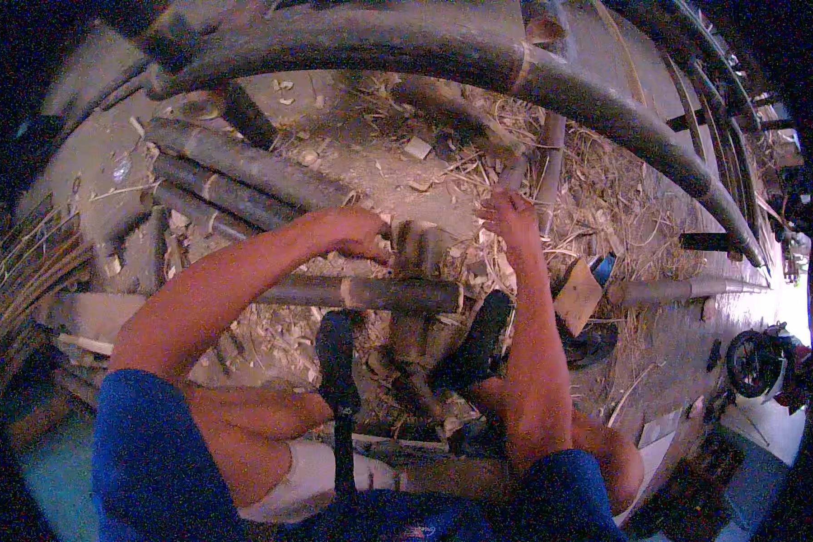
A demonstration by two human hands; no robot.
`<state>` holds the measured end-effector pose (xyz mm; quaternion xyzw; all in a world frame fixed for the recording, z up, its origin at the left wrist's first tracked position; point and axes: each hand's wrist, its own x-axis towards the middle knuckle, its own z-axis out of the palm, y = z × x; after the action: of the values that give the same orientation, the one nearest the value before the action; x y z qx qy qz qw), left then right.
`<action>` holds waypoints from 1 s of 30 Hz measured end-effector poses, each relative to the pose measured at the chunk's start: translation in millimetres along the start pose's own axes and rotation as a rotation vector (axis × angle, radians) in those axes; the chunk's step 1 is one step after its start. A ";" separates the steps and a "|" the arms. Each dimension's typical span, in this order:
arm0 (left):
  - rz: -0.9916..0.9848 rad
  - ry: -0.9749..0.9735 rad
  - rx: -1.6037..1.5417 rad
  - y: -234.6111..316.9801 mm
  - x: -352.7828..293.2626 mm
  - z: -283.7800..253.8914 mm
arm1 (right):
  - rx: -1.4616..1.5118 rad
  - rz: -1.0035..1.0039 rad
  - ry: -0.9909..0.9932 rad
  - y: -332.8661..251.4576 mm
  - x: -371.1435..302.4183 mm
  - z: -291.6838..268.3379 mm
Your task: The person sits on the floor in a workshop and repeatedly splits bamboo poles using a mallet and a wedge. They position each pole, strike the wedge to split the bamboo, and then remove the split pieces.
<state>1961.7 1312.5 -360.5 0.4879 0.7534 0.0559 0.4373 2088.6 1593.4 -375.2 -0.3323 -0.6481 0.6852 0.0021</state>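
My left hand (363, 233) reaches in from the left, its fingers curled together beside an upright-looking dark, striped block (418, 246). What the fingers hold, if anything, is too small to make out. My right hand (512, 219) is on the other side of the block, with its fingers apart, close to a short piece of bamboo (512, 172). Nothing shows clearly in that hand. A thick bamboo pole (388, 294) lies crosswise just in front of my dark shoes, over the block.
Several bamboo poles (235, 172) lie at the left. One long pole (361, 47) arches across the far side. Shavings (443, 172) litter the ground. A tan board (576, 296) stands right of my right forearm; a motorcycle (757, 361) is at the far right.
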 end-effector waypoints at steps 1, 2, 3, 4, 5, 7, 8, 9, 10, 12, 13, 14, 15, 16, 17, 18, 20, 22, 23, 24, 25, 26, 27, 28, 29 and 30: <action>-0.092 0.020 0.004 3.7 0.4 -2.2 | 0.049 -0.014 0.007 3.6 -14.1 1.3; -0.109 0.016 -0.038 7.3 0.0 1.0 | 0.048 -0.039 0.034 9.2 -26.2 2.7; -0.136 0.025 -0.059 10.8 2.1 6.4 | 0.050 -0.063 0.057 18.7 -38.3 6.1; -0.143 0.049 -0.084 13.6 3.9 14.4 | 0.071 -0.116 0.048 31.5 -51.1 9.9; -0.155 0.175 0.004 18.8 5.0 32.1 | 0.095 -0.074 0.066 46.0 -62.0 14.3; -0.248 0.285 0.022 40.1 14.2 76.1 | 0.069 -0.178 0.062 81.3 -88.9 20.9; -0.356 0.262 -0.054 48.7 18.3 95.2 | -0.002 -0.158 0.053 98.2 -102.1 20.6; -0.368 0.352 -0.046 55.1 13.8 117.8 | -0.074 -0.138 0.042 114.7 -115.7 20.9; -0.391 0.427 -0.034 63.9 8.3 141.2 | -0.177 0.047 0.057 128.6 -128.8 17.7; -0.442 0.540 0.043 77.6 5.1 166.8 | -0.231 0.048 -0.039 152.9 -154.1 20.8; -0.465 0.589 0.089 78.8 3.2 172.3 | -0.349 -0.047 -0.068 161.3 -162.5 24.4; -0.431 0.643 0.074 78.8 0.6 175.3 | -0.469 -0.135 -0.092 167.9 -170.6 28.8; -0.392 0.691 0.057 78.9 -1.4 176.5 | -0.602 -0.131 -0.110 172.7 -179.7 32.0; -0.384 0.705 0.046 77.2 -2.5 175.0 | -0.692 -0.288 -0.104 176.0 -188.0 35.0; -0.388 0.698 0.031 76.2 -2.3 173.0 | -0.791 -0.364 -0.088 178.6 -195.9 38.8; -0.377 0.702 0.024 74.5 -2.0 170.5 | -0.895 -0.462 -0.032 180.5 -202.6 43.2; -0.379 0.632 -0.021 73.2 -0.9 168.6 | -1.098 -0.251 -0.090 183.8 -216.5 50.0; -0.381 0.670 0.007 73.5 0.2 170.7 | -1.202 -0.221 -0.155 187.0 -227.4 53.8; -0.383 0.680 0.017 73.6 0.5 172.4 | -1.187 -0.202 -0.146 188.8 -231.7 54.6; -0.391 0.686 0.028 73.7 0.7 174.1 | -1.254 -0.251 -0.144 190.1 -233.9 54.7; -0.378 0.713 0.032 73.3 0.8 175.4 | -1.325 -0.288 -0.161 192.0 -235.7 54.5; -0.366 0.736 0.036 73.1 1.1 176.5 | -1.441 -0.297 -0.155 193.8 -236.0 53.6; -0.359 0.740 0.047 72.5 1.8 177.1 | -1.435 -0.271 -0.176 196.5 -235.6 52.7; -0.352 0.749 0.026 71.6 2.6 177.5 | -1.475 -0.220 -0.174 199.9 -234.9 50.8; -0.359 0.740 0.009 70.9 3.7 177.8 | -1.515 -0.171 -0.174 204.4 -234.1 49.1; -0.364 0.722 -0.013 70.2 4.3 178.2 | -1.480 -0.182 -0.220 209.6 -233.8 46.8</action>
<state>2136.4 1291.2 -436.1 0.2928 0.9322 0.1504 0.1503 2339.1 1416.9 -458.7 -0.1219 -0.9606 0.0973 -0.2299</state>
